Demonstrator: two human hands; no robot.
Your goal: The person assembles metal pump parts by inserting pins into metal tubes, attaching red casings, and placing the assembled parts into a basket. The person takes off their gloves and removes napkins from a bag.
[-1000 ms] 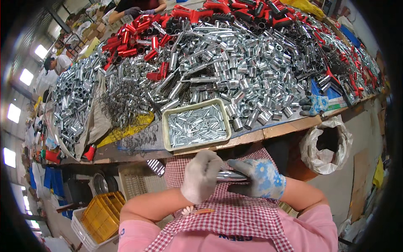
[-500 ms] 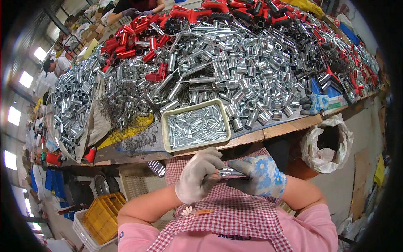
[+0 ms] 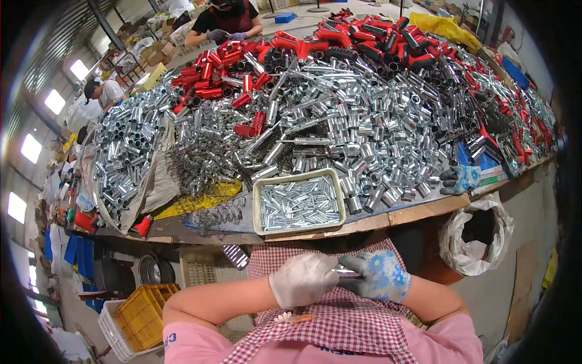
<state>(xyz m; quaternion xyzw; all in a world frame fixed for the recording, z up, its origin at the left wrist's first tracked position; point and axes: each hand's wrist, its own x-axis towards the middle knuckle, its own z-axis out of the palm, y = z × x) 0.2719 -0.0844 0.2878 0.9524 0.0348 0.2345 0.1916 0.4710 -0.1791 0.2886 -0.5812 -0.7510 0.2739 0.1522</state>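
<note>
In front of my apron, my right hand [image 3: 381, 276], in a blue floral glove with grey fingers, grips a shiny metal tube [image 3: 348, 273]. My left hand [image 3: 303, 280], in a whitish glove, is closed around the tube's left end, and the fingers hide that end. Just beyond my hands, at the table's front edge, stands a cream tray [image 3: 257, 209] with many small metal pins [image 3: 300, 201]. Behind the tray a big heap of short chrome tubes [image 3: 388, 136] covers the table.
Red parts [image 3: 315, 45] lie heaped at the back, thin wire springs [image 3: 203, 164] at left. A spare floral glove [image 3: 464, 180] rests near the right edge. Below hangs a white sack [image 3: 473, 255]; yellow crates [image 3: 142, 315] stand lower left. A co-worker [image 3: 227, 24] sits across the table.
My left hand has rolled over and closed its fingers at the tube's end, where they were more raised before. The whole view has tilted upward, showing more of the far side.
</note>
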